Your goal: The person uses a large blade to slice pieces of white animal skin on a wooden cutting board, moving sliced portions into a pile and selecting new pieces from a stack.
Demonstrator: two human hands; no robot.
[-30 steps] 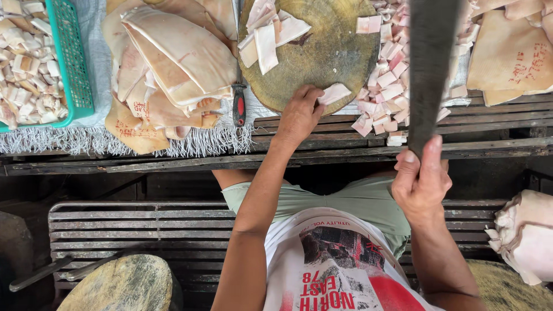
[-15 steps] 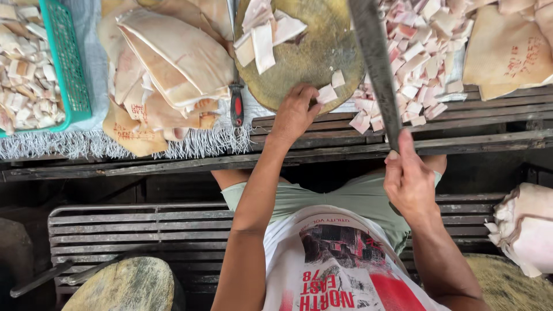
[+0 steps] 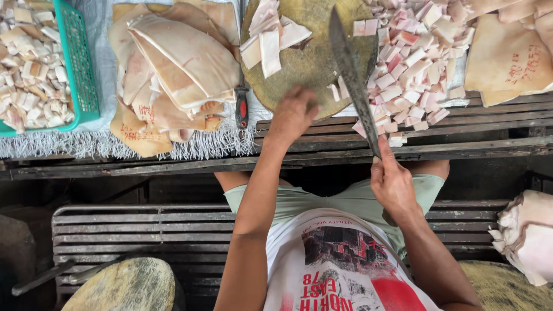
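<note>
My right hand [image 3: 391,181] grips the handle of a long dark cleaver [image 3: 351,75], whose blade points away from me over the round wooden chopping block [image 3: 311,57]. My left hand [image 3: 294,112] rests on the near edge of the block, fingers curled, next to small cut pieces [image 3: 337,89] of pale pork skin. Wider strips of pork skin [image 3: 268,37] lie at the far left of the block. A heap of small pink-white cubes [image 3: 403,63] sits right of the block.
Large sheets of pork skin [image 3: 173,69] are stacked left of the block, with a red-handled tool [image 3: 242,109] beside them. A green basket [image 3: 75,69] holds cut pieces. More sheets [image 3: 507,52] lie far right, raw fat [image 3: 527,236] lower right, another round block [image 3: 124,285] below.
The cleaver has swung from upright on the right down and leftward over the block. My left hand has stayed at the block's near edge.
</note>
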